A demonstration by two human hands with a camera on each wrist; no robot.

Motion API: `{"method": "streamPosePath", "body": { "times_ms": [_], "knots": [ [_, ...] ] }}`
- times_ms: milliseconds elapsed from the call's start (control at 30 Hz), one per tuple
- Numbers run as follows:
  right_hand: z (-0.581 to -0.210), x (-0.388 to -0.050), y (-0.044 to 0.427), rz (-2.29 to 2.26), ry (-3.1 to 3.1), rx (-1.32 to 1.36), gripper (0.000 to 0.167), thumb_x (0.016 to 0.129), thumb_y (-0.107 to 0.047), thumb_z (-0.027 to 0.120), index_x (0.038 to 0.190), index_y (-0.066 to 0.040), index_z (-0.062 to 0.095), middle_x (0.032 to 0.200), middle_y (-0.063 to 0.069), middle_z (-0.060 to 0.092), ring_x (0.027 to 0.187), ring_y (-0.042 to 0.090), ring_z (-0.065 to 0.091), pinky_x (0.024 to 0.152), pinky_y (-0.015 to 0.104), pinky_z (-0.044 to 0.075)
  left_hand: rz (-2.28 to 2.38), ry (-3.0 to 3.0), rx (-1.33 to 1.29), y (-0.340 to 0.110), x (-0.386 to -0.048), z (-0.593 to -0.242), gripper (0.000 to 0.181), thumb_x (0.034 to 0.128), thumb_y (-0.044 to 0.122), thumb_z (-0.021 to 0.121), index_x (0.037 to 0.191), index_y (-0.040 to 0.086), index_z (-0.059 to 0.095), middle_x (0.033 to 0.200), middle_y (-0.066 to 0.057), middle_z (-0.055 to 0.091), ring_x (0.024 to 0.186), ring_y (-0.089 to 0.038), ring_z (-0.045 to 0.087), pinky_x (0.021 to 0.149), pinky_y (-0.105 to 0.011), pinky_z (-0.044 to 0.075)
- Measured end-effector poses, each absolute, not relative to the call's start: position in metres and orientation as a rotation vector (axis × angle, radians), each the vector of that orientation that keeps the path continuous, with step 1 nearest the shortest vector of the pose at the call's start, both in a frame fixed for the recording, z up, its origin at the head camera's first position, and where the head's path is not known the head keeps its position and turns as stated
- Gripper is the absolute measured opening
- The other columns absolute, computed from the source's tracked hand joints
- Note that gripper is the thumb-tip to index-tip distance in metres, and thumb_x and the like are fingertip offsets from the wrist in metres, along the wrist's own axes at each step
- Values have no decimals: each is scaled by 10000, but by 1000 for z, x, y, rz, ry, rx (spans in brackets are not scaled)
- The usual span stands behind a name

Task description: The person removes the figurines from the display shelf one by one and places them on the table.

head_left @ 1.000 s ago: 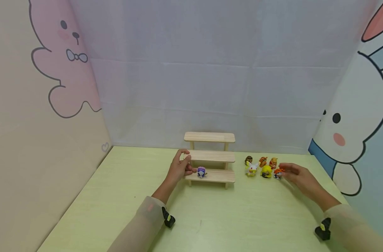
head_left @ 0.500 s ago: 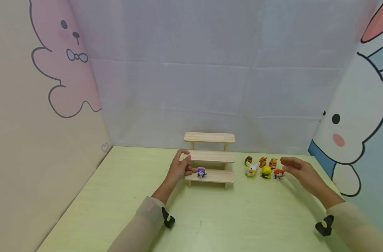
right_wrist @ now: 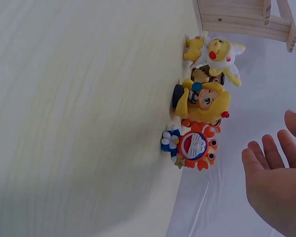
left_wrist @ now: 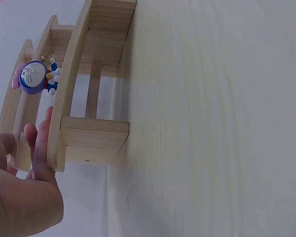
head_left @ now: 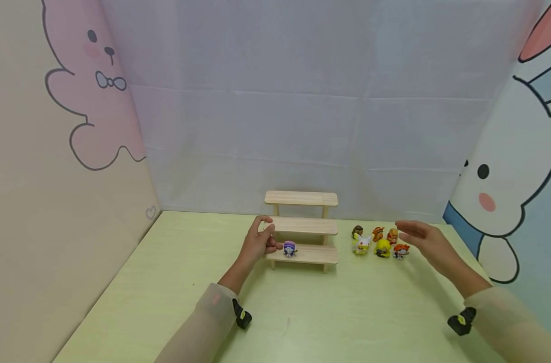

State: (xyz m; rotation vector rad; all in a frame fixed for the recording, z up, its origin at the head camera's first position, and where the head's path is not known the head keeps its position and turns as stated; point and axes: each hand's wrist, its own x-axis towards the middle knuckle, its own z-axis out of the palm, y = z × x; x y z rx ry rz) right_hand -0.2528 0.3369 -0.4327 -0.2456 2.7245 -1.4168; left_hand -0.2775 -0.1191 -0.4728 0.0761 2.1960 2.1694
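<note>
A three-tier wooden display stand (head_left: 311, 225) stands on the table against the back cloth. My left hand (head_left: 256, 241) grips its left end, fingers and thumb at the edges of the lower tiers. Beside those fingertips, a small figurine with a purple-pink hat (head_left: 289, 248) stands on the lowest tier. My right hand (head_left: 427, 244) hovers with relaxed fingers over the right side of a figurine group, holding nothing. Nearest it are an orange crab-hat figurine (right_wrist: 191, 146) and a red-orange one (head_left: 392, 235). A yellow-haired figurine (right_wrist: 205, 102) and a white-eared one (right_wrist: 219, 53) stand further left.
Two more small figurines, a brown one (head_left: 358, 231) and an orange one (head_left: 377, 233), stand in the group's back row. A white cloth (head_left: 302, 126) hangs behind the table (head_left: 202, 282). Printed side panels border it left and right.
My right hand has lifted off the crab-hat figurine, leaving it standing, and shifted up and slightly left over the back row. My left hand and the stand have stayed put.
</note>
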Motion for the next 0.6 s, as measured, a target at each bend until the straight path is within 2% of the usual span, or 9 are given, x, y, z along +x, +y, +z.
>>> {"method": "streamPosePath", "body": {
  "times_ms": [133,200,333,467,600],
  "knots": [
    [-428,-250,323,-1534,2648,-306,606,1081,-349,566,1526,36,417,1517,239,469,1116,-113,537,915,144,497,2167,2170,91,-121,-280,-473,271,1102,240,534,1347,132,489,676,-114,613,788,-367,772,648,-334,629],
    [-427,-248,316,-1584,2614,-352,577,1079,-298,582,1517,44,427,1484,166,510,1101,-143,547,910,146,511,2161,2159,99,-122,-281,-473,270,1106,216,523,1351,110,484,687,-148,616,802,-393,768,673,-376,636],
    [-424,-244,303,-1616,2574,-398,542,1069,-261,606,1504,28,459,1450,98,551,1116,-126,569,920,176,530,2155,2160,89,-122,-281,-473,287,1105,231,526,1366,119,479,695,-150,622,814,-399,767,686,-391,637],
    [-421,-242,288,-1645,2527,-416,525,1061,-221,620,1494,36,468,1487,245,512,1145,-73,593,920,175,534,2163,2181,81,-121,-279,-473,296,1095,268,547,1360,150,489,682,-102,619,789,-354,774,647,-326,625],
    [-421,-239,274,-1661,2488,-426,504,1055,-169,624,1486,47,473,1508,278,485,1226,45,606,942,206,541,2168,2199,83,-120,-277,-473,270,1094,282,551,1333,164,508,666,-75,612,747,-298,775,612,-281,611]
  ]
}}
